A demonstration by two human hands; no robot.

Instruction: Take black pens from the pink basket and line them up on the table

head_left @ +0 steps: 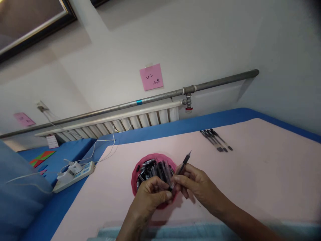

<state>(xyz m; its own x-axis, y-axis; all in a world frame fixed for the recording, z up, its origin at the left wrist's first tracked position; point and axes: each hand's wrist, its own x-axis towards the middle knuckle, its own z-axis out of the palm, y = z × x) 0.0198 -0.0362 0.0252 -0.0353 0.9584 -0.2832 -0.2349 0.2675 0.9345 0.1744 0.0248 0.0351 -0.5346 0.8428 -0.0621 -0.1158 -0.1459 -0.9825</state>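
A red bowl [136, 167] full of several black-and-clear pen parts [152, 169] sits on a pale pink sheet [250, 180]. My right hand [198, 187] pinches a dark pen [184, 163] whose tip points up and away. My left hand [150, 197] is closed just in front of the bowl, fingertips meeting the pen's lower end and gripping a small dark part there. The two hands touch over the bowl's near right rim.
Several finished pens [217, 140] lie in a row at the far right of the pink sheet. A white power strip [75, 172] with cables lies on the blue surface at left. A radiator [120, 124] and pipe run along the wall, with a pink note [151, 77] above.
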